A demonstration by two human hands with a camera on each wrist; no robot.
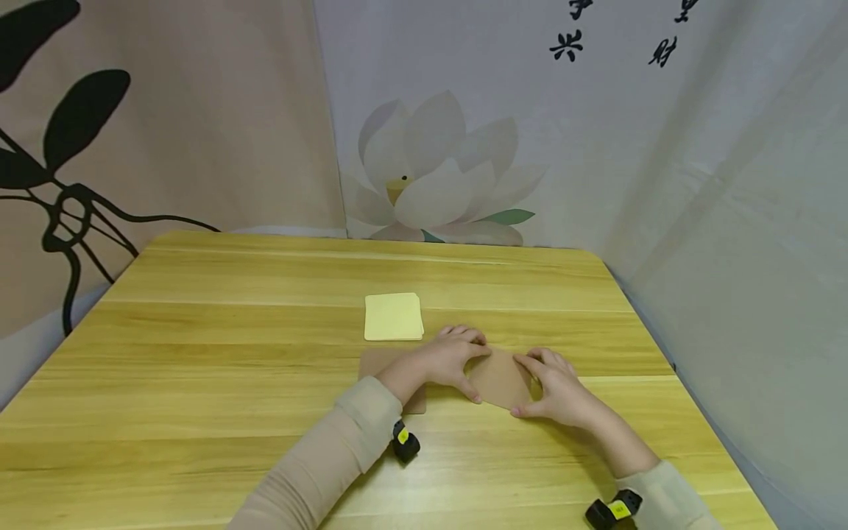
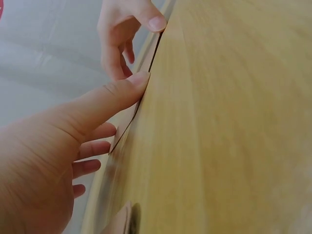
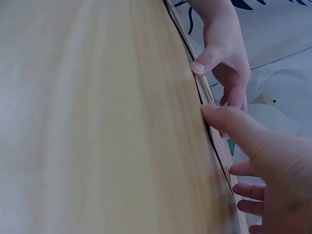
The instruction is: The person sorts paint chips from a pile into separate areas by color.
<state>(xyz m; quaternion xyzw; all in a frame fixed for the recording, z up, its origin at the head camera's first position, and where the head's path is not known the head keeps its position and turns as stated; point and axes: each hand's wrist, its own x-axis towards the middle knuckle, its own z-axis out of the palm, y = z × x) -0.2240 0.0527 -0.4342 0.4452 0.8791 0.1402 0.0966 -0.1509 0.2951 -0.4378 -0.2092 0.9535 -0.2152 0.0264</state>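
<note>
Both hands hold a square brown paper card (image 1: 500, 379), turned at an angle just over the wooden table. My left hand (image 1: 453, 361) grips its left side, thumb at the near edge and fingers at the far edge. On the opposite side my right hand (image 1: 556, 386) holds it between thumb and fingers the same way. The left wrist view shows the card (image 2: 123, 119) edge-on, a thin, slightly bent sheet close to the tabletop. A second brown card (image 1: 380, 361) lies flat on the left, partly hidden under the left wrist.
A small stack of pale yellow square cards (image 1: 394, 316) lies beyond the left hand. The wooden table (image 1: 199, 383) reaches back to a curtain (image 1: 457, 177) printed with a lotus. Black wrist cameras (image 1: 405, 443) are strapped at both sleeves.
</note>
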